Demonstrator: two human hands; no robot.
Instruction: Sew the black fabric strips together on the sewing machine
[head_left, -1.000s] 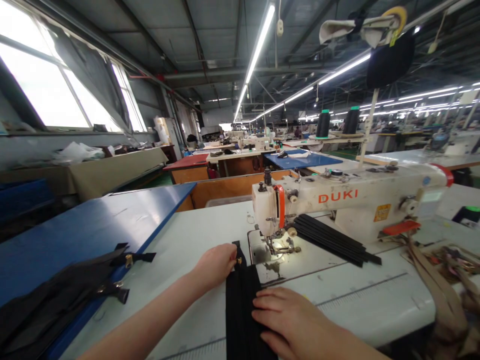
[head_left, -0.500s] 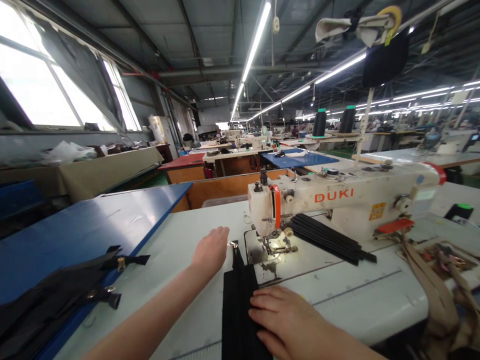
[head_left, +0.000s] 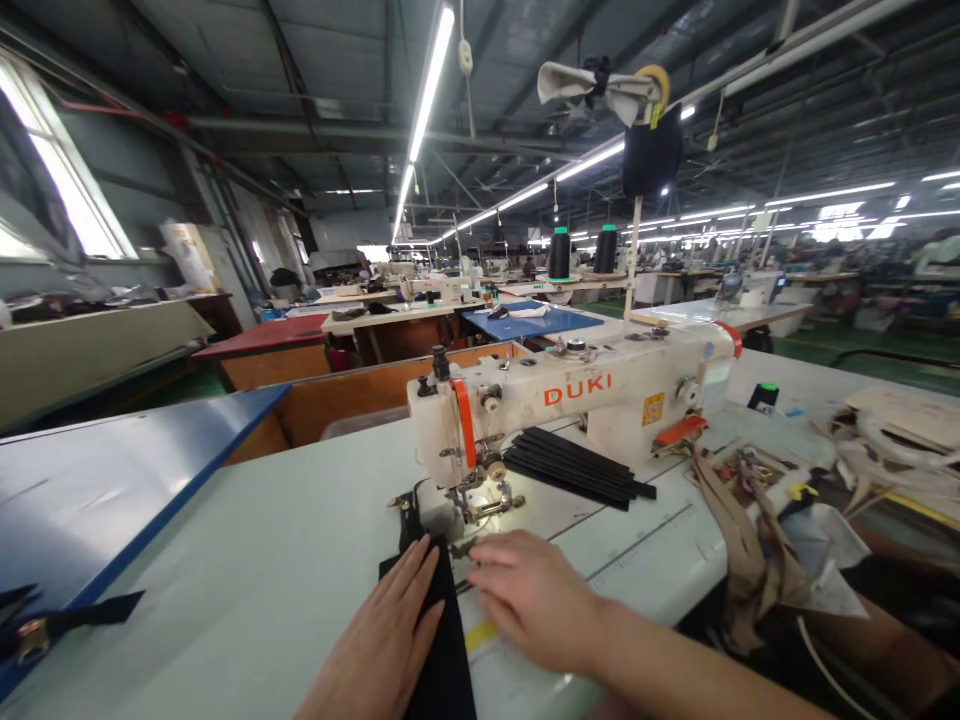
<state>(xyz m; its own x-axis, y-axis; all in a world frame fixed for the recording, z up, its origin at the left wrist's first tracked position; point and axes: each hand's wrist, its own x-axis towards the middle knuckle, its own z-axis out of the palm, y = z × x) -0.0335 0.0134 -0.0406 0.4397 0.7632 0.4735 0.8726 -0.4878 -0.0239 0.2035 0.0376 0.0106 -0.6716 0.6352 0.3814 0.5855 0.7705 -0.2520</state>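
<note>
Pale tabletop (head_left: pixel 285 560): left hand (head_left: pixel 386 625) flat on black fabric (head_left: pixel 448 675), fingers (head_left: pixel 411 572) unclenched; right hand (head_left: pixel 529 595) beside it, grip unclear

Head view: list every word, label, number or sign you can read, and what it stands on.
"DUKI": orange letters on the sewing machine.
Too small or blurred to read: yellow label and round blue sticker on the machine; ruler scale on its table.

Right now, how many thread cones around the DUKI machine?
3: left cone and right cone up behind the machine, third cone past its right end. More may be hidden.
</note>
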